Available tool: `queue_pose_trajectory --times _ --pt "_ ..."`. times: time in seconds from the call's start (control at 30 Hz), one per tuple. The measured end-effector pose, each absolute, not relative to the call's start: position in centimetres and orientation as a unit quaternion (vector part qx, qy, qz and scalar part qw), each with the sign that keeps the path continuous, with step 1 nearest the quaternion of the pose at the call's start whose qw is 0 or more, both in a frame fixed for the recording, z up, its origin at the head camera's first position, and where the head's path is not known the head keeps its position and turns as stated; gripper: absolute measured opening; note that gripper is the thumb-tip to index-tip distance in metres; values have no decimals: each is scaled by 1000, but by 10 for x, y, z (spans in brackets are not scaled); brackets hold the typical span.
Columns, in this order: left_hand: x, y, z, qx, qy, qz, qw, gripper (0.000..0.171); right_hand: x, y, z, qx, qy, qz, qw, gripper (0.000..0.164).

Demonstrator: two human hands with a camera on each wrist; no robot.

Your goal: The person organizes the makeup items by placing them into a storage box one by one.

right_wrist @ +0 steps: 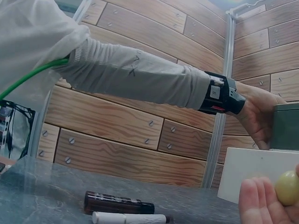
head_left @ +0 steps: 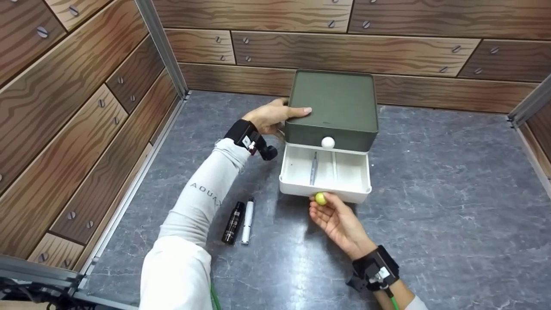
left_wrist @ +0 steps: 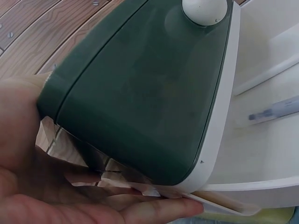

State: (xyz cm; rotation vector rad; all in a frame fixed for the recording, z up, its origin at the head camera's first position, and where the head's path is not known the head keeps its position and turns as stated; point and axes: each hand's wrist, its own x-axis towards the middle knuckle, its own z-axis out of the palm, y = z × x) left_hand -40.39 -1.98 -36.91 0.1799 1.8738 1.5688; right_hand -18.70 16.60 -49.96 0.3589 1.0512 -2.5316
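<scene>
A small two-drawer box [head_left: 333,99] with a dark green top stands near the back wall. Its upper green drawer front carries a round white knob [head_left: 328,142] and is pushed in. Below it, the white lower drawer [head_left: 292,188] is pulled out, with a slim grey pen-like item [head_left: 313,170] lying inside, left of a low divider. My left hand [head_left: 273,115] holds the box by its left side, thumb over the top edge and fingers along the side. With thumb and fingertips, my right hand [head_left: 338,224] pinches the yellow-green knob [head_left: 320,198] on the white drawer's front.
Left of the drawer, a black bottle [head_left: 233,223] and a white pen-like tube [head_left: 247,221] lie side by side on the grey marbled table [head_left: 452,206]. Wood-patterned walls [head_left: 344,47] with metal corner posts enclose the back and sides.
</scene>
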Motion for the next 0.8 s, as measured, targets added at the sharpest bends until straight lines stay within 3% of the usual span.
queue_pose_trajectory --times 0.57,0.8 --pt "-403 -20 -373 74 717 603 342 57 -227 174 -502 137 361 -905 178 26" --pt "-404 -20 -371 65 723 601 335 66 -246 173 -499 130 362 -908 166 28"
